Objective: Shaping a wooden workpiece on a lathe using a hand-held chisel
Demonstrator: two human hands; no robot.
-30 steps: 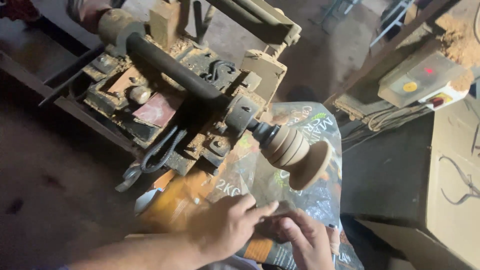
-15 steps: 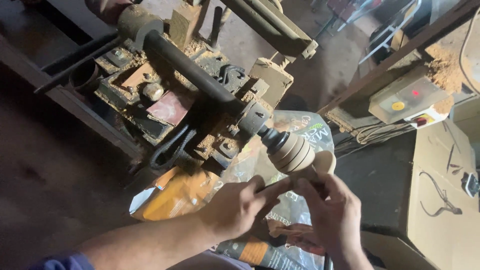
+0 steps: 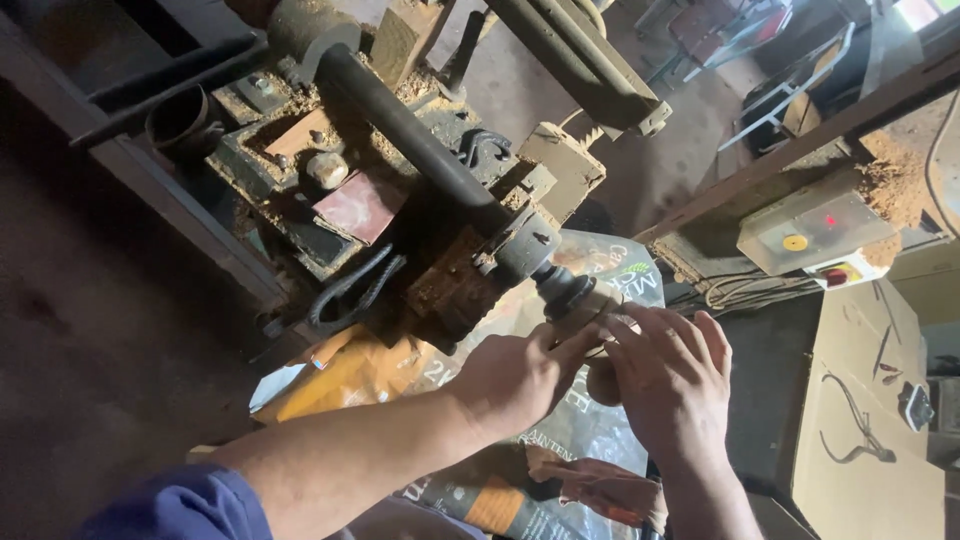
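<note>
The turned wooden piece (image 3: 590,310) sits on the lathe spindle (image 3: 545,270), both hands cupped around it (mostly hidden): left hand (image 3: 515,375) grips its near side, right hand (image 3: 675,385) covers the end. Beneath the hands lies a printed plastic sack (image 3: 600,430).
</note>
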